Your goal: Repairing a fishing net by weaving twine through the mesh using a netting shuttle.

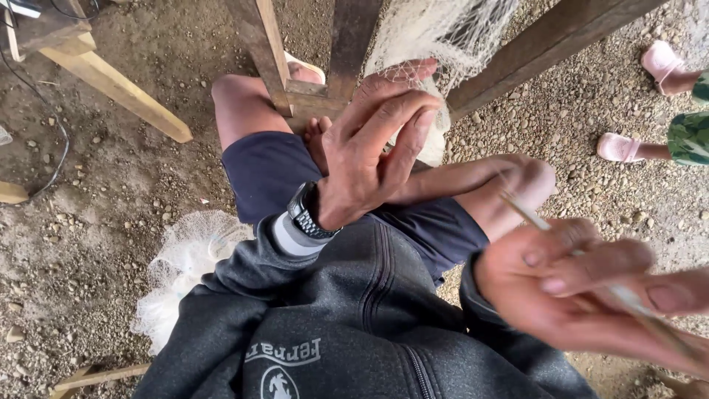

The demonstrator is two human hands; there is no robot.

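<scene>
While the left hand [369, 148] grips the white net [436, 37], the right hand [576, 288] pinches a thin stick [528, 213].

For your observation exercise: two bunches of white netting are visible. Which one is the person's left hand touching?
The upper netting, hanging by the wooden posts; the left hand grips its mesh. The other netting pile lies untouched on the ground.
</scene>
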